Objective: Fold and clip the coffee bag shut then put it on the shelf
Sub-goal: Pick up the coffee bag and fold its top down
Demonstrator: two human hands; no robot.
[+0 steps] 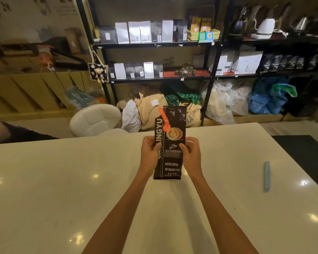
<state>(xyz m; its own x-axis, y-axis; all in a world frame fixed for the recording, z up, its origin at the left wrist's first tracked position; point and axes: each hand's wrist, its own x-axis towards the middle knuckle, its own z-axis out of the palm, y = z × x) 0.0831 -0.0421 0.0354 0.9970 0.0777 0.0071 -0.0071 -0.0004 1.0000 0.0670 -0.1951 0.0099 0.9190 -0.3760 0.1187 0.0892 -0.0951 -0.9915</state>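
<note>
A tall dark brown coffee bag (171,162) stands upright on the white table (62,180), its top unfolded. An orange scoop-like piece (164,120) lies against the bag's upper left front. My left hand (150,151) grips the bag's left side at mid height. My right hand (190,151) grips its right side at the same height. A long light blue clip (267,176) lies on the table far to the right, apart from both hands. Black metal shelves (154,44) holding several coffee bags stand behind the table.
A white padded stool (95,119) sits beyond the table's far edge at the left. Sacks and plastic bags (226,99) fill the floor under the shelves. Kettles (264,27) occupy the upper right shelf. A dark mat (305,154) lies past the table's right edge.
</note>
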